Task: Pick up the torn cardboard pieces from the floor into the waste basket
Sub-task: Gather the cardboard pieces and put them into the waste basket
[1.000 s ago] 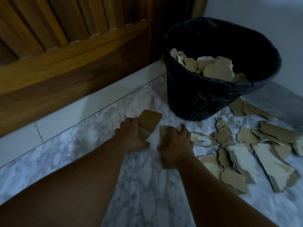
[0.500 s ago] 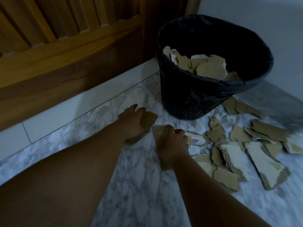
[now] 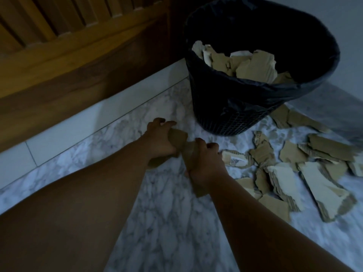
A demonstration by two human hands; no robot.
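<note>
Marble-patterned floor (image 3: pixel 167 222) runs from a wooden door (image 3: pixel 68 65) on the left to a pale wall (image 3: pixel 349 36) on the right, and the black waste basket (image 3: pixel 216 107) stands on it near the corner, lined with a dark bag. Judging from this, the task is partly done: a heap of pieces (image 3: pixel 253 67) already lies inside the basket, well below its rim. The left hand (image 3: pixel 160 142) has its grip clamped on a brown piece (image 3: pixel 177 137), and the right hand (image 3: pixel 204 163), just beside it, has its grip clamped on a second piece (image 3: pixel 199 190), whose lower end sticks out under the wrist. Both hands are low over the floor, in front of the basket and a little to its left. I cannot tell if these two pieces touch each other. Much work is left, I think: many loose pieces (image 3: pixel 290 173) lie scattered on the floor to the right of the hands, some overlapping, and a few lie against the foot of the basket. Nothing seems to block the way from the hands up to the basket opening.
</note>
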